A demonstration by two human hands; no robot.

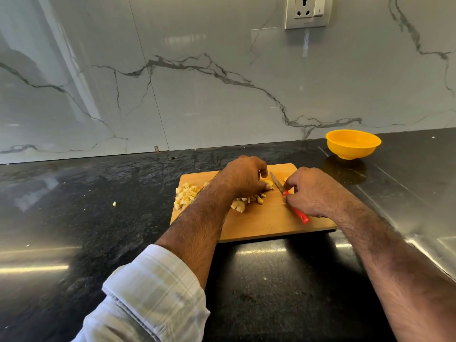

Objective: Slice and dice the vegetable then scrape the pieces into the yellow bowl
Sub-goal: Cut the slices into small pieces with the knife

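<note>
Most vegetable pieces [185, 196] lay diced at frame centre-left. Left hand [243, 177] fingers curled on the remaining piece [268, 184]; right hand [308, 191] gripped the knife [291, 201]. Yellow bowl [352, 144], upper right, remained unfilled.

We saw bare black stone surface [318, 154] between the wooden cutting board [269, 218] and the round yellow plastic bowl [352, 144]; the marble-patterned wall [197, 95] closed off the back.

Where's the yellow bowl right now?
The bowl sits on the counter at the back right, beyond the board, near the wall.
</note>
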